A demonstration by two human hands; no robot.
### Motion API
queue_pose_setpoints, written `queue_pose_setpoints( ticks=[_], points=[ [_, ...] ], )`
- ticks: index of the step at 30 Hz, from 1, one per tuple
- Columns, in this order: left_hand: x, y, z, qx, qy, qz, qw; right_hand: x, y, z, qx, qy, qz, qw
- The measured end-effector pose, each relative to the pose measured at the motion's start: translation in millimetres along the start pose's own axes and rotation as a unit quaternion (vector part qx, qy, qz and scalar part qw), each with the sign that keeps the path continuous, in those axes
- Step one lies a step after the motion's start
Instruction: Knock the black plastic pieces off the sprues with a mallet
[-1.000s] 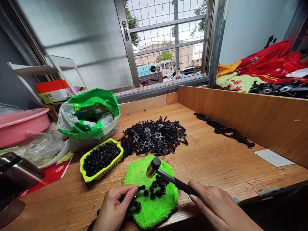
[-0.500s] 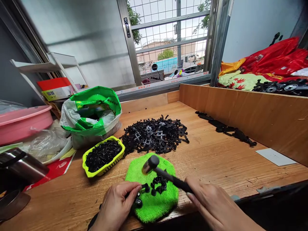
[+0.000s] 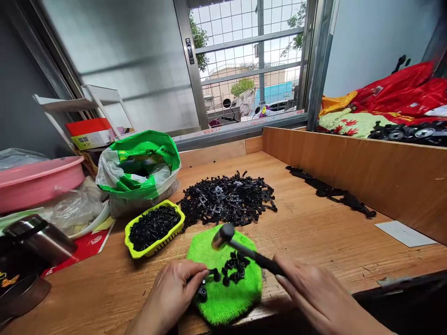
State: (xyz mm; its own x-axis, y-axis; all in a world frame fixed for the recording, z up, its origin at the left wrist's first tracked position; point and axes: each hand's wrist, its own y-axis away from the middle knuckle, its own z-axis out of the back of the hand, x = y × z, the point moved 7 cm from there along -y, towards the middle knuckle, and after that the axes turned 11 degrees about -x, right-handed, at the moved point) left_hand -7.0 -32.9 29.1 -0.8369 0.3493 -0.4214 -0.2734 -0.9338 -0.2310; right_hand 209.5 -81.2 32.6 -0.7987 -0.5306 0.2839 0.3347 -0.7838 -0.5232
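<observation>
My right hand point(image 3: 309, 284) is wrapped round the dark handle of a hammer point(image 3: 240, 249). The hammer's head, black on top and metallic below, hangs over a bright green fuzzy cloth point(image 3: 202, 242). My left hand point(image 3: 178, 286) pinches a small black part point(image 3: 213, 274) with a round end, at the left side of the cloth. Much of that part is hidden by my fingers. Another round black piece point(image 3: 202, 293) shows just below them. Several small black caps point(image 3: 236, 266) lie loose on the cloth, under and beside the hammer handle.
A yellow basket point(image 3: 160, 245) of small black caps stands at left, before a green and white bag point(image 3: 139, 181). Behind the cloth lies a heap of black parts point(image 3: 226, 200). More black parts point(image 3: 335, 193) line the wooden partition point(image 3: 356, 163); a white card point(image 3: 405, 233) lies nearby.
The view has shifted slightly, so the whole scene sits a little lower and further right. Both hands keep their grips, and the hammer head remains raised above the cloth.
</observation>
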Motion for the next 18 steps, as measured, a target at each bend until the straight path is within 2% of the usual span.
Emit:
queue_pose_setpoints(
  ticks=[6, 11, 14, 16, 18],
  points=[
    [-0.3, 0.7, 0.2, -0.007, 0.011, -0.001, 1.000, -2.7, 3.1, -9.0, 0.018, 0.022, 0.015, 0.999],
    [1.7, 0.9, -1.9, -0.021, 0.074, 0.010, 0.997, -0.6, 6.0, -18.7, 0.046, 0.052, 0.012, 0.998],
    [9.7, 4.7, -9.3, -0.016, 0.140, 0.045, 0.989, -4.1, 7.9, -12.8, 0.031, 0.067, 0.008, 0.997],
    [21.7, 10.6, -14.5, -0.019, 0.224, 0.103, 0.969, -9.3, 13.1, -0.9, -0.007, 0.059, 0.012, 0.998],
    [37.9, 19.0, -16.1, -0.044, 0.344, 0.182, 0.920, -16.4, 24.0, 11.4, -0.049, 0.050, 0.020, 0.997]
  ],
)
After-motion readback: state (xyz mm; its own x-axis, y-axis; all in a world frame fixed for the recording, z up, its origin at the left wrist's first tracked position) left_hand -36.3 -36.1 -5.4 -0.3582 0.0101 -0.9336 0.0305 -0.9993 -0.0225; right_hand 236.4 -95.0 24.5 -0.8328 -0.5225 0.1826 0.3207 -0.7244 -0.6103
